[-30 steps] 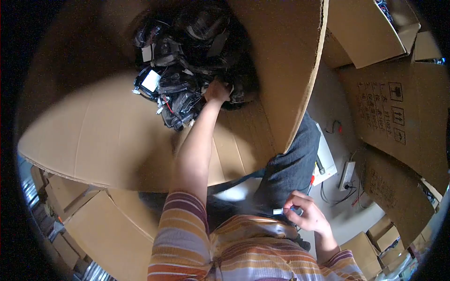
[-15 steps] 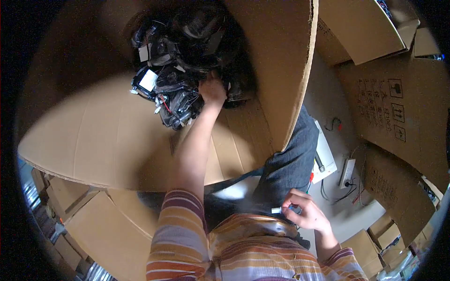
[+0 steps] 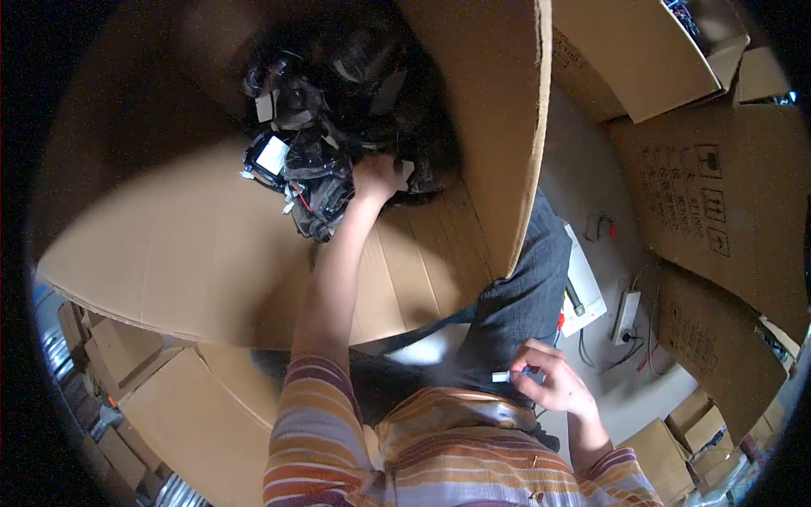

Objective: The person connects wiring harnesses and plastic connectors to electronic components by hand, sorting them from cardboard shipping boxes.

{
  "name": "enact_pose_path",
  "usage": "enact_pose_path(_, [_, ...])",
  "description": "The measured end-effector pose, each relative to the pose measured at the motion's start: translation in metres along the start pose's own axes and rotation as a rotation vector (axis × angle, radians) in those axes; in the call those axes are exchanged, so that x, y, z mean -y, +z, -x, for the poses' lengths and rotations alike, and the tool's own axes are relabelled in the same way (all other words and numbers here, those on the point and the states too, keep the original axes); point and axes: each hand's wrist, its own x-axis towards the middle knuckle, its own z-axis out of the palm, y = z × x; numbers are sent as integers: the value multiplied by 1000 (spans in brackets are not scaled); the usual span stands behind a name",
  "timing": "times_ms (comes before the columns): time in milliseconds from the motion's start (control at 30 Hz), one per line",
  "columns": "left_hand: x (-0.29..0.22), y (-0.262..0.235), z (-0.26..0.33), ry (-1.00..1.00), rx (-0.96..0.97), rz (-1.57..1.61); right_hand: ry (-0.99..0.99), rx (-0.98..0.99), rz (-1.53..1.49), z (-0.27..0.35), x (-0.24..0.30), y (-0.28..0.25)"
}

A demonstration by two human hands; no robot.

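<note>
Inside the large open cardboard box, my left hand (image 3: 376, 177) is closed at the near edge of a heap of black wire bundles (image 3: 317, 169). Its fingertips are hidden, but it appears to grip one dark bundle with a pale tag (image 3: 406, 175) beside the knuckles. White tags, small white connectors and a red wire show on the heap. In front of my body, at the lower right, my right hand (image 3: 551, 380) pinches a small white connector (image 3: 500, 377). A bit of blue shows between those fingers.
The box's tall cardboard wall (image 3: 507, 110) rises right of my left arm. Past my jeans-clad leg (image 3: 528, 279), a white power strip (image 3: 626, 317) with black cables lies on the floor. Large printed cartons (image 3: 676, 194) stand at right; more cardboard (image 3: 194, 401) is at lower left.
My left hand has drawn slightly back toward me and closed, and the pale tag beside it has moved along and shows more. My right hand has hardly moved. The view has shifted a little.
</note>
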Motion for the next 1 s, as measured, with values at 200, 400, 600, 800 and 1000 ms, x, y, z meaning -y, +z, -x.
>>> enact_pose_path(200, [9, -37, 40, 12, -30, 95, -12, -22, 10, 9, 1, 3])
enact_pose_path(400, [21, -58, 119, -25, 136, 189, -21, -14, 48, 14, 5, 8])
enact_pose_path(600, [17, -45, 160, -101, 125, 998, -44, 0, 83, 21, 7, 13])
enact_pose_path(800, [-2, -73, 163, -280, 236, 1185, -77, 12, 88, 26, 9, 19])
enact_pose_path(1000, [33, -3, 168, -335, 648, 979, -93, 25, 97, 27, 13, 27])
